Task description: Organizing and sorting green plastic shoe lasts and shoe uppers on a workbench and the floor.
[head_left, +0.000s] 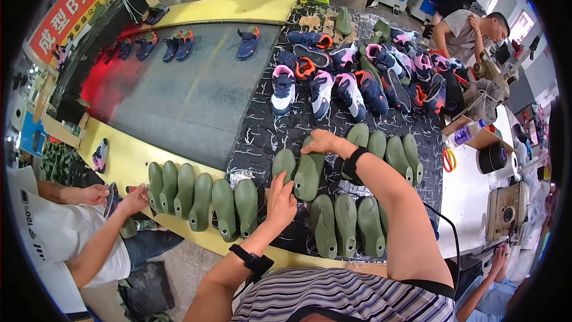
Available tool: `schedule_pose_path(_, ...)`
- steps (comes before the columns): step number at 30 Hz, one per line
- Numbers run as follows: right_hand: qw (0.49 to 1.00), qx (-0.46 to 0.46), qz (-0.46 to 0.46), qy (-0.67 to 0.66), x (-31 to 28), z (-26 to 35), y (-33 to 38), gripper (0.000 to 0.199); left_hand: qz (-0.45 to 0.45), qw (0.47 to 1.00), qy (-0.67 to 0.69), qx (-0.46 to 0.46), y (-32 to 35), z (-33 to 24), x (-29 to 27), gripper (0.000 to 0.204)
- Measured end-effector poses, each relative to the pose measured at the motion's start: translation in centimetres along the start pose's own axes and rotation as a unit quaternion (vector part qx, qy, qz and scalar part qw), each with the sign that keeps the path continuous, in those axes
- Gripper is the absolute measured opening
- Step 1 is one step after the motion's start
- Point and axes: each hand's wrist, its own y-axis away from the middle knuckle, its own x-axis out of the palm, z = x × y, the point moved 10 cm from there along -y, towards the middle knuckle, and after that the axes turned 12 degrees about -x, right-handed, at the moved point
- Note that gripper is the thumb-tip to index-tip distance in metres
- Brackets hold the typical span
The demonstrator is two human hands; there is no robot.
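My right hand [325, 142] is closed around the upper end of a green shoe last [308, 177], which lies on the black-covered table [262, 104]. My left hand [281, 201] is at the near end of another green shoe last [284, 161], just to the left. Its fingers close over that end, and the fingertips are partly hidden against it. Several more lasts [345, 226] lie side by side nearer to me. Under my right forearm and to its right is a further group of lasts [395, 155].
Sports shoes [350, 92] crowd the table's far side. At left, a grey conveyor belt [179, 83] carries several shoes. A row of lasts [185, 188] lines the yellow edge, beside a seated co-worker [83, 226]. Tape rolls [492, 158] and a bottle [468, 132] stand at right.
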Motion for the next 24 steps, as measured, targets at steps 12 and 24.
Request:
schedule_pose_path(12, 0.692, -0.048, -0.474, -0.542, -14.2, -13.0, 13.3, 0.031, -0.011, 1.000, -0.009, 0.009, -0.8, -0.4, -0.3, 0.043)
schedule_pose_path(24, 0.734, -0.103, -0.430, -0.516, -25.1, -15.0, -0.9, 0.039, 0.017, 1.000, -0.015, -0.014, -0.9, -0.4, 0.0, 0.037)
